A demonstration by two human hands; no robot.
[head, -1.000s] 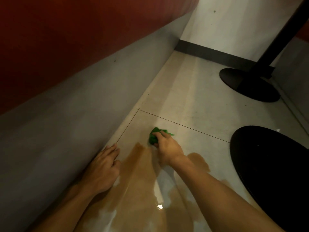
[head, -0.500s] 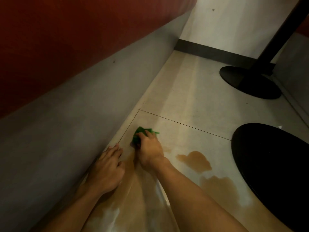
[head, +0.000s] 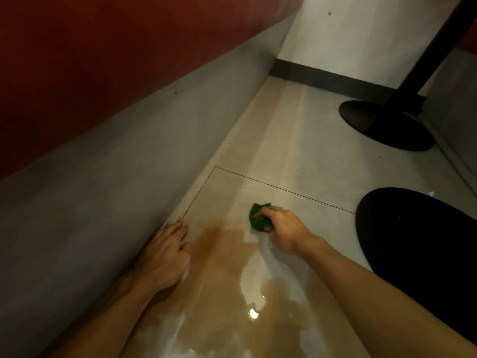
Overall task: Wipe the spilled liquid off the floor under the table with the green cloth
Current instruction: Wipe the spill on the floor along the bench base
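right hand is holding the bunched green cloth in its grip at the spill's far edge, so the brown liquid is sitting nearer and left; left hand is bracing flat, holding nothing

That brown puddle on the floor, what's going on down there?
A person is down on the floor wiping up a spill. The right hand grips a bunched green cloth pressed to the tiles at the far edge of the brown liquid. The left hand rests flat on the floor beside the grey panel, at the puddle's edge. Most of the puddle is not yet wiped. Two black table bases stand to the right.
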